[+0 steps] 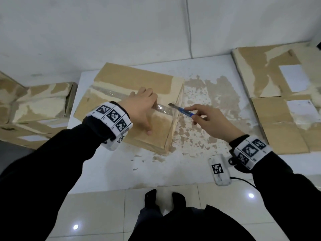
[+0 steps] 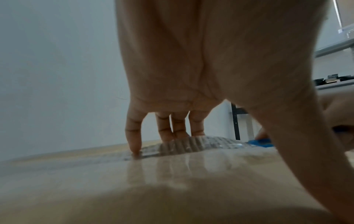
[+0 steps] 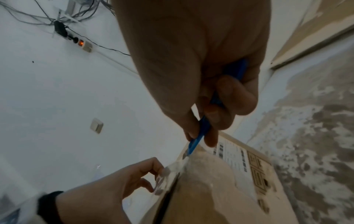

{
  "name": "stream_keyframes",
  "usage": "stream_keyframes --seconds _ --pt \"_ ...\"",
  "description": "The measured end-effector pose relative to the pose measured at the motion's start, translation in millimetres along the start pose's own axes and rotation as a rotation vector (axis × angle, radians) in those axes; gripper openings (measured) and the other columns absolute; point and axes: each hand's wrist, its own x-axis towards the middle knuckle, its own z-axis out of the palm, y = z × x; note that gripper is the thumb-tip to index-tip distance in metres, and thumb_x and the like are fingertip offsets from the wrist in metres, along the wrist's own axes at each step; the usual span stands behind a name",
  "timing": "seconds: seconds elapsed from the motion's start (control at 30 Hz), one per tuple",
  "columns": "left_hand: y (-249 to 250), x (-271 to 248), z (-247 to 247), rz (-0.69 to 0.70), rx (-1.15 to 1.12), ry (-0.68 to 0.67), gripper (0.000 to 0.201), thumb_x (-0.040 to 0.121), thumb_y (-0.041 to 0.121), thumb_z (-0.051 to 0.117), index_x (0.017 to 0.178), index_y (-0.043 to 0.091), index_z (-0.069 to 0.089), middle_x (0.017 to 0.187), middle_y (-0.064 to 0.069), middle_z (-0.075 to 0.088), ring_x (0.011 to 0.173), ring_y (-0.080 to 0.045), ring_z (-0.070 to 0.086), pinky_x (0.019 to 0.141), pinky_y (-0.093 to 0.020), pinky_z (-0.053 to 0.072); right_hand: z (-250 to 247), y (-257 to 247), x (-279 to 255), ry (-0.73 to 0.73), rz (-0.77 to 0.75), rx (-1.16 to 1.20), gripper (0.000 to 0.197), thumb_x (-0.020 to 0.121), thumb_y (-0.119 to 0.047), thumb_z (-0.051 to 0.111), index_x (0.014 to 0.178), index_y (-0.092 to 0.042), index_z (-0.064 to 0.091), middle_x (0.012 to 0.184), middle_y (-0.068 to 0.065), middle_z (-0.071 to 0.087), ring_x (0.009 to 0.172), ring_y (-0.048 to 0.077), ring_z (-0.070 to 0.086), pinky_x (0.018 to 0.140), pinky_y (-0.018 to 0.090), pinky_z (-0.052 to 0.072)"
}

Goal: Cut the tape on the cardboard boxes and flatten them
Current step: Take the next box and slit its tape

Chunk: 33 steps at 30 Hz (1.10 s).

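Note:
A brown cardboard box (image 1: pixel 121 79) lies on the white table (image 1: pixel 139 171), with a strip of clear tape (image 1: pixel 111 93) running along its top seam. My left hand (image 1: pixel 144 108) presses down on the box top, and its straight fingers (image 2: pixel 134 136) touch the tape (image 2: pixel 216 142). My right hand (image 1: pixel 210 120) grips a blue utility knife (image 1: pixel 185 112) just off the box's right edge. The blade (image 3: pixel 185 156) meets the tape end at that edge, close to my left hand's fingertips (image 3: pixel 160 166).
Flattened cardboard (image 1: pixel 278 105) lies at the table's right. More taped boxes (image 1: pixel 34 105) stand at the left. A small white device (image 1: pixel 219 169) with a marker and cable sits near the front edge. A wall is close behind the table.

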Motion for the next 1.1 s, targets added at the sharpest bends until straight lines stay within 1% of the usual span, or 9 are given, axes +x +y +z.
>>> stream_keyframes --seconds 0.17,0.27,0.4,0.57,0.67,0.77,0.87,0.93,1.1 --pt "4 -6 4 0.024 0.027 0.043 0.081 0.047 0.051 0.087 0.107 0.018 0.043 0.111 0.003 0.036 0.105 -0.016 0.033 0.091 -0.038 0.037 -11 1 5 -0.188 -0.048 -0.050 0.026 0.097 -0.020 0.049 0.116 -0.035 0.059 0.072 -0.007 0.062 0.049 0.000 0.049 0.056 0.024 0.046" --pt "3 -9 -6 0.026 0.042 0.114 0.083 0.051 0.050 0.086 0.111 0.014 0.042 0.114 0.000 0.037 0.106 -0.018 0.036 0.093 -0.040 0.037 -13 -1 9 -0.163 -0.051 -0.079 0.026 0.098 -0.020 0.048 0.118 -0.033 0.059 0.073 -0.007 0.062 0.048 -0.002 0.049 0.053 0.020 0.043" --pt "-7 -13 -15 0.047 0.022 0.188 0.082 0.057 0.050 0.084 0.117 0.012 0.043 0.115 -0.001 0.040 0.105 -0.018 0.040 0.093 -0.041 0.037 -25 4 -14 -0.322 -0.043 -0.069 0.030 0.096 -0.020 0.051 0.119 -0.038 0.058 0.073 -0.009 0.064 0.049 0.001 0.048 0.049 0.017 0.043" --pt "8 -1 -7 -0.052 0.046 0.068 0.050 0.092 0.057 0.039 0.119 0.016 0.054 0.121 -0.009 0.050 0.112 -0.024 0.040 0.098 -0.041 0.029 -41 15 -29 0.084 -0.045 -0.123 0.036 0.093 -0.020 0.056 0.126 -0.033 0.057 0.086 -0.014 0.064 0.062 0.018 0.054 0.058 0.025 0.044" --pt "35 6 3 -0.251 0.163 0.060 0.056 0.099 0.048 0.021 0.121 0.014 0.061 0.131 -0.014 0.051 0.130 -0.030 0.031 0.110 -0.049 0.013 -24 8 -19 0.094 -0.175 -0.223 0.030 0.092 -0.019 0.057 0.120 -0.031 0.062 0.089 -0.014 0.060 0.069 0.002 0.051 0.061 0.015 0.036" --pt "38 13 6 -0.405 -0.160 -0.032 0.048 0.093 0.049 0.037 0.123 0.019 0.058 0.131 -0.012 0.047 0.128 -0.032 0.032 0.104 -0.049 0.020 -3 9 -11 0.073 -0.212 -0.325 0.028 0.094 -0.019 0.056 0.118 -0.031 0.064 0.091 -0.012 0.060 0.075 0.003 0.052 0.064 0.017 0.034" --pt "23 18 10 -0.504 -0.900 0.067 0.034 0.094 0.033 0.054 0.120 0.012 0.061 0.134 -0.011 0.053 0.127 -0.032 0.042 0.101 -0.036 0.031 9 12 -13 0.081 -0.234 -0.334 0.029 0.095 -0.016 0.054 0.120 -0.027 0.063 0.091 -0.008 0.061 0.076 0.007 0.048 0.061 0.018 0.034" --pt "24 13 11 -0.624 -1.359 0.170 0.034 0.092 0.039 0.057 0.110 0.012 0.066 0.133 -0.003 0.056 0.117 -0.028 0.045 0.100 -0.033 0.034 12 10 -15 0.118 -0.266 -0.393 0.031 0.094 -0.013 0.054 0.122 -0.025 0.062 0.084 -0.008 0.052 0.072 0.010 0.045 0.055 0.017 0.032" --pt "35 29 12 -0.831 -1.392 0.317 0.056 0.082 0.041 0.070 0.120 0.002 0.060 0.113 -0.008 0.063 0.092 -0.025 0.055 0.086 -0.031 0.045 9 6 -7 0.215 -0.266 -0.612 0.040 0.089 -0.004 0.058 0.124 -0.024 0.062 0.076 0.004 0.054 0.067 0.024 0.049 0.045 0.031 0.038"
